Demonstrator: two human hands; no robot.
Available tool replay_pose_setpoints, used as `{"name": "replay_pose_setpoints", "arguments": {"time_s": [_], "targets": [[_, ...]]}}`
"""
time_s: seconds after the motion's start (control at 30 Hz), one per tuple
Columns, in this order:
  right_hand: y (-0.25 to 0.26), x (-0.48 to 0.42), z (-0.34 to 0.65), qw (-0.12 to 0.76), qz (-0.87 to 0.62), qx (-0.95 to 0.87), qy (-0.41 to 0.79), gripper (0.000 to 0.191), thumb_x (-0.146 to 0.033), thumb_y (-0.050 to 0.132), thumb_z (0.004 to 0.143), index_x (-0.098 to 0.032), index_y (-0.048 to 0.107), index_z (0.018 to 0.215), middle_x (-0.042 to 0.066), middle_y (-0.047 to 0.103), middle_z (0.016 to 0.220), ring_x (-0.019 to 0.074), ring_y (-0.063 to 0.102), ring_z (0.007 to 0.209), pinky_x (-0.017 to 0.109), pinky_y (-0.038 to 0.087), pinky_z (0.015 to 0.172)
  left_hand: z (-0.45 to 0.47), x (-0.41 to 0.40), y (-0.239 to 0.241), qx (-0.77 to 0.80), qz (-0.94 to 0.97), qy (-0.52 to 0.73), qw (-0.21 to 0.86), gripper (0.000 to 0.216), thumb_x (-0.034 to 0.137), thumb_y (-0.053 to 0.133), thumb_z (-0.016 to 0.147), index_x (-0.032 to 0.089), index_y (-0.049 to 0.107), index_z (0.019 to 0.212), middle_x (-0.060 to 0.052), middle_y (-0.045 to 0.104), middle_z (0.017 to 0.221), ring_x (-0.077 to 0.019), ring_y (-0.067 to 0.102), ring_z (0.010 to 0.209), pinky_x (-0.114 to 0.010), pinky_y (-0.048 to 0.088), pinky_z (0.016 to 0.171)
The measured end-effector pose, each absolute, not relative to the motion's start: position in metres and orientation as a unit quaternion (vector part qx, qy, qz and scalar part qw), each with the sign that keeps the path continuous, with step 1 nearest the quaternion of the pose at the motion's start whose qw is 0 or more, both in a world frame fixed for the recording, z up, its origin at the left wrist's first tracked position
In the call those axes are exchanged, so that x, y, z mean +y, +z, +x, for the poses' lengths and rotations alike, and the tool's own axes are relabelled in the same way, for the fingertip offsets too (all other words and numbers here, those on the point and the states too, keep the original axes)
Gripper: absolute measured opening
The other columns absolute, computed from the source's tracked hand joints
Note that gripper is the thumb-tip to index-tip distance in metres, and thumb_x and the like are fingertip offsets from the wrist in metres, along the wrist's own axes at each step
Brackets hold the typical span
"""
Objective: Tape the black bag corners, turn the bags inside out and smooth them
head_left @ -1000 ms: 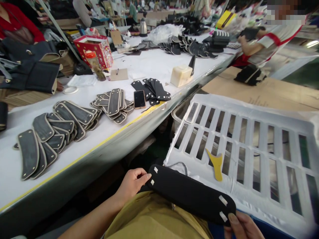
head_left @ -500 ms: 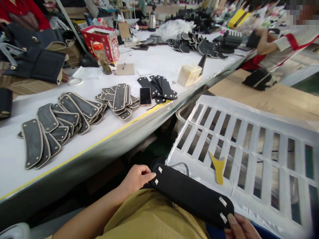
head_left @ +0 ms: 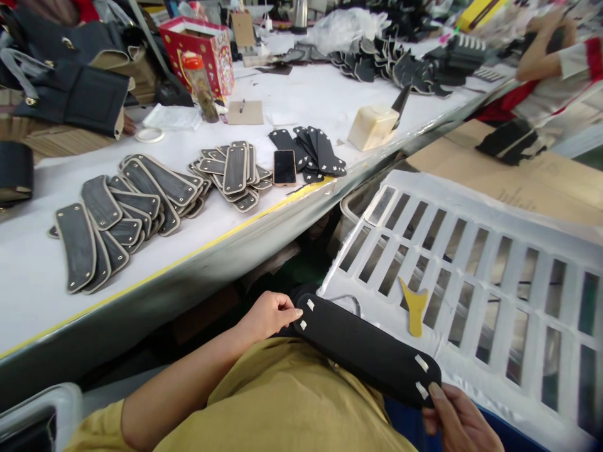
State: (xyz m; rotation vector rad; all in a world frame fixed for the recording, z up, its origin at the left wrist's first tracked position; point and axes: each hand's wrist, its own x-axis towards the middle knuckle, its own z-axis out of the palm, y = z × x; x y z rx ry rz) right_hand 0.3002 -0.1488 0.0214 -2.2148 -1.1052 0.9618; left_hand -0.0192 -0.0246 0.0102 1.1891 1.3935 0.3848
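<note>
A long black oval strap piece with small white tabs at both ends lies across my lap and the edge of a white slatted crate. My left hand pinches its left end with closed fingers. My right hand grips its right end, thumb on top, at the bottom edge of the view. A yellow Y-shaped tool rests on the crate slats just beyond the piece.
The white work table to the left carries stacks of dark edged strap pieces, black pieces, a phone, a cream block and a red box. Another person works at the far right.
The view has tilted down and shifted, so the table and crate sit higher in the picture. Both hands keep hold of the black piece, which has barely moved.
</note>
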Motion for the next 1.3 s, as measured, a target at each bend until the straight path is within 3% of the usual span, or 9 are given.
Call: {"name": "replay_pose_setpoints", "arguments": {"time_s": [0.27, 0.43, 0.57, 0.97, 1.1, 1.3], "targets": [[0.026, -0.149, 0.298, 0.285, -0.795, -0.387, 0.369, 0.033, -0.053, 0.051, 0.078, -0.021, 0.052, 0.077, -0.004, 0.052, 0.048, 0.0133, 0.051, 0.045, 0.024, 0.042, 0.052, -0.016, -0.027, 0.012, 0.603, 0.542, 0.15, 0.565, 0.031, 0.043, 0.056, 0.073, 0.015, 0.054, 0.058, 0.004, 0.049, 0.046, -0.0071, 0.038, 0.039, -0.019, 0.026, 0.04], [0.028, -0.147, 0.296, 0.314, -0.788, -0.335, 0.409, 0.035, -0.053, 0.047, 0.081, -0.02, 0.047, 0.07, -0.004, 0.052, 0.047, 0.0106, 0.048, 0.038, 0.022, 0.038, 0.041, -0.015, -0.031, 0.003, 0.621, 0.555, 0.102, 0.544, 0.041, 0.055, 0.054, 0.073, 0.016, 0.054, 0.059, 0.006, 0.037, 0.04, -0.0079, 0.033, 0.038, -0.019, 0.023, 0.04], [0.026, -0.145, 0.302, 0.309, -0.795, -0.309, 0.421, 0.035, -0.05, 0.046, 0.082, -0.02, 0.044, 0.065, -0.004, 0.051, 0.045, 0.0082, 0.044, 0.033, 0.019, 0.032, 0.035, -0.016, -0.032, -0.009, 0.627, 0.514, 0.095, 0.577, 0.046, 0.062, 0.056, 0.067, 0.016, 0.058, 0.067, 0.006, 0.039, 0.046, -0.0081, 0.032, 0.04, -0.019, 0.023, 0.038], [0.034, -0.148, 0.318, 0.304, -0.751, -0.278, 0.517, 0.036, -0.048, 0.045, 0.084, -0.019, 0.041, 0.062, -0.006, 0.049, 0.042, 0.0057, 0.039, 0.03, 0.016, 0.026, 0.032, -0.011, -0.035, -0.004, 0.656, 0.411, 0.104, 0.624, 0.047, 0.061, 0.064, 0.061, 0.017, 0.051, 0.062, 0.009, 0.029, 0.042, -0.0049, 0.023, 0.037, -0.017, 0.021, 0.035], [0.036, -0.152, 0.322, 0.318, -0.717, -0.258, 0.564, 0.038, -0.052, 0.045, 0.082, -0.019, 0.041, 0.064, -0.007, 0.046, 0.041, 0.0051, 0.036, 0.029, 0.016, 0.024, 0.032, -0.01, -0.033, -0.005, 0.643, 0.428, 0.109, 0.626, 0.045, 0.058, 0.063, 0.065, 0.016, 0.05, 0.062, 0.009, 0.031, 0.044, -0.0038, 0.024, 0.037, -0.016, 0.018, 0.035], [0.028, -0.153, 0.325, 0.25, -0.745, -0.309, 0.535, 0.037, -0.051, 0.043, 0.083, -0.02, 0.041, 0.062, -0.006, 0.048, 0.044, 0.007, 0.042, 0.034, 0.019, 0.032, 0.037, -0.002, -0.03, 0.006, 0.642, 0.458, 0.121, 0.603, 0.041, 0.054, 0.06, 0.07, 0.015, 0.049, 0.061, 0.007, 0.039, 0.045, -0.0036, 0.029, 0.036, -0.016, 0.02, 0.035]]}}
